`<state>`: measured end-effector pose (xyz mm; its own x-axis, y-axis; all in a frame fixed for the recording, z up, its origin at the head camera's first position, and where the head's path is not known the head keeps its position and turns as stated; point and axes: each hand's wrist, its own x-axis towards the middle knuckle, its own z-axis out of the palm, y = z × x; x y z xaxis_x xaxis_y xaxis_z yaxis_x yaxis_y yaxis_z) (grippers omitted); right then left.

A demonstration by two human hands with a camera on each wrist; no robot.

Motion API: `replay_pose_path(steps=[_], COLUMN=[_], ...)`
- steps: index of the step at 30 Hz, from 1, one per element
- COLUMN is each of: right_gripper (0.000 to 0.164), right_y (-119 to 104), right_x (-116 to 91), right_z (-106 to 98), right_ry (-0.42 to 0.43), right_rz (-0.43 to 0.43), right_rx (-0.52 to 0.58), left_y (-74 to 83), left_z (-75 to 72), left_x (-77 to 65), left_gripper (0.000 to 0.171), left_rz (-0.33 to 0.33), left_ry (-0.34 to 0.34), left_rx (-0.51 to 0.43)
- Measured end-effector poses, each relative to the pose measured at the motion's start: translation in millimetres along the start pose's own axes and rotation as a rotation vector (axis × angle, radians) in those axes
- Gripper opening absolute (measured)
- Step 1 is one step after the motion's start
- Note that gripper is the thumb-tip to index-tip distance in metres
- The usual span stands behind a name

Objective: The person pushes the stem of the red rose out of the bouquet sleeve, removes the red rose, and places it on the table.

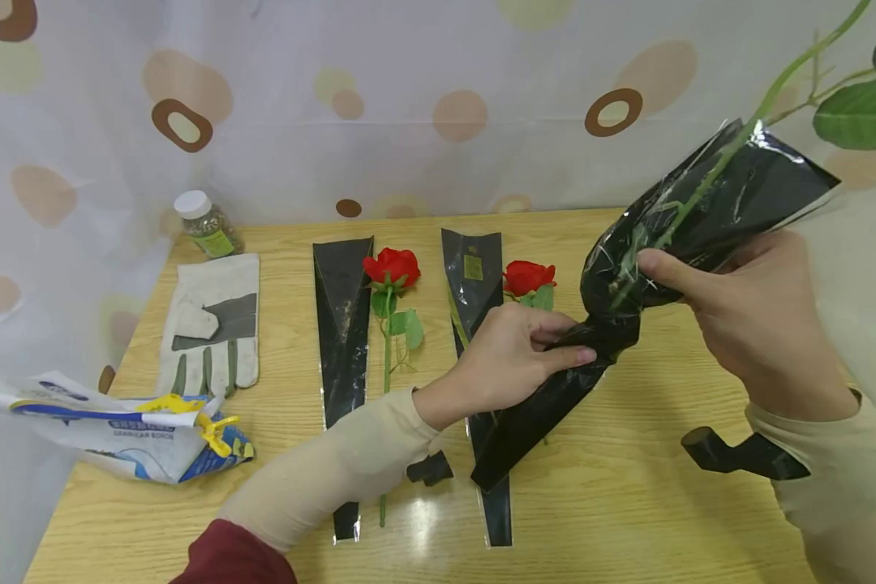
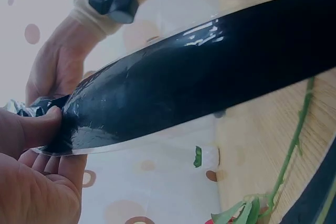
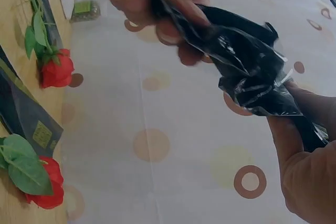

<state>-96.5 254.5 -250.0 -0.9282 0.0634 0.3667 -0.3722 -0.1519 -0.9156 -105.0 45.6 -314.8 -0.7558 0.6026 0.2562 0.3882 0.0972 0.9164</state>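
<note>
Both hands hold a black plastic flower sleeve (image 1: 533, 422), bunched and crumpled in its middle and raised above the table. My left hand (image 1: 507, 357) pinches it at the gathered part, thumb on one face and fingers behind, as the left wrist view also shows. Farther up, my right hand (image 1: 766, 324) grips the wider end, its thumb pressing a green stem (image 1: 774, 85) against the plastic. The stem runs out past the sleeve's edge to the upper right, with green leaves (image 1: 861, 113). No bloom shows on this stem. The sleeve's narrow end slants down toward the table.
Two red roses (image 1: 392, 268) lie beside flat black sleeves (image 1: 341, 324) on the wooden table (image 1: 650, 503). At left are work gloves (image 1: 219, 280), a white-capped jar (image 1: 208, 223) and a bag (image 1: 153, 438) with a yellow clip. A patterned curtain (image 1: 409, 162) hangs behind.
</note>
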Motion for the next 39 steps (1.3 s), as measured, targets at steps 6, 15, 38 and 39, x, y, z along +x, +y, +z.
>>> replay_pose_path(steps=[6,15,38,39], right_gripper=[0.046,0.060,0.014,0.021], right_y=[4,-5,-29,-29], right_x=[-7,0,3,3], right_z=[7,4,-15,-12], right_ry=[-0.012,-0.025,0.039,0.026], right_rz=[0.061,-0.046,0.102,0.094], right_rx=[-0.104,0.106,-0.287,-0.273], left_y=[4.5,-1.1,7.4,9.8], left_z=[-2.9,-5.0,-7.1,-6.1], left_x=[6.1,0.8,0.2,1.1], left_gripper=[0.015,0.014,0.022,0.025], left_rz=[0.009,-0.035,-0.054,-0.055], left_ry=[0.009,-0.024,-0.178,-0.164], left_rx=[-0.004,-0.085,-0.064,-0.102])
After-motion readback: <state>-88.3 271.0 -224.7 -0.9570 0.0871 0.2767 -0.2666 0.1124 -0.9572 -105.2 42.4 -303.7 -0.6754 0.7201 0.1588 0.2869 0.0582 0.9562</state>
